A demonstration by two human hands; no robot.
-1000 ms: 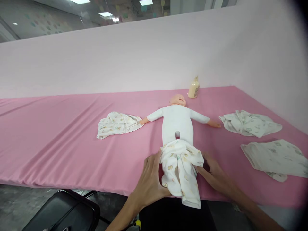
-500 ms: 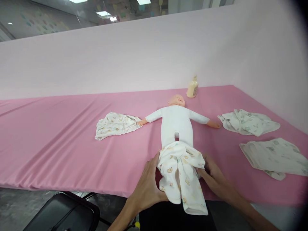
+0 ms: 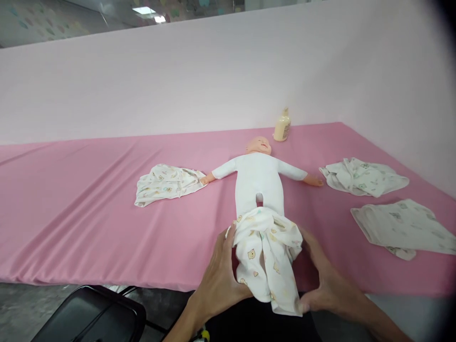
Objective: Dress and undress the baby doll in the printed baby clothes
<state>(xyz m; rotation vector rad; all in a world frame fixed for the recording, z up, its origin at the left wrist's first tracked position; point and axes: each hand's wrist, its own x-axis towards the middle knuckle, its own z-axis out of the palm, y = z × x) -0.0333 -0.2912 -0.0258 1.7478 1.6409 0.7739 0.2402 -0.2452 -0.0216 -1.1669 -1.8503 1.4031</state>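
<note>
Open pink table (image 3: 89, 204) to my left, passable up to the folded cloth (image 3: 166, 183). Right side: two garments (image 3: 363, 176) (image 3: 402, 227) lie in the way. Behind the doll (image 3: 259, 183), a bottle (image 3: 282, 127) against the wall. Chair (image 3: 89, 316) below the near edge.

A long table (image 3: 89, 209) covered in pink cloth ran across the room, its near edge hanging over a grey floor (image 3: 32, 308). Behind it stood a pale pink wall (image 3: 178, 80), which turned a corner and ran down the right side. Above the wall's top edge, ceiling lights (image 3: 144, 10) glowed white, and small coloured shapes dotted the surface around them. A black chair (image 3: 96, 316) stood at the lower left, just in front of the table's edge.
</note>
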